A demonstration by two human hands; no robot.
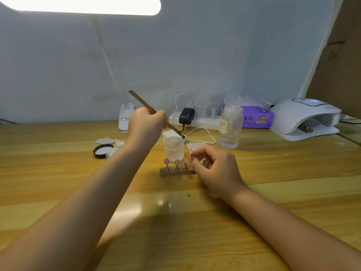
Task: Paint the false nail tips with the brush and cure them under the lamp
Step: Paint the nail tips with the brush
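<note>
**Desk against a pale wall**

I see a wooden table point(58, 173) with yellowish planks filling the lower frame. A pale blue-grey wall point(214, 55) rises behind it. A bright desk lamp point(84, 4) glows at upper left; brown cardboard point(340, 55) leans at upper right.

The wooden surface point(58, 173) carries a nail stand point(176, 172), a small jar point(174, 148) and a black lid point(103, 151). Farther back lie a bottle point(230, 126), power strip point(195, 121), tissue pack point(256, 117) and curing lamp point(306, 118).
</note>
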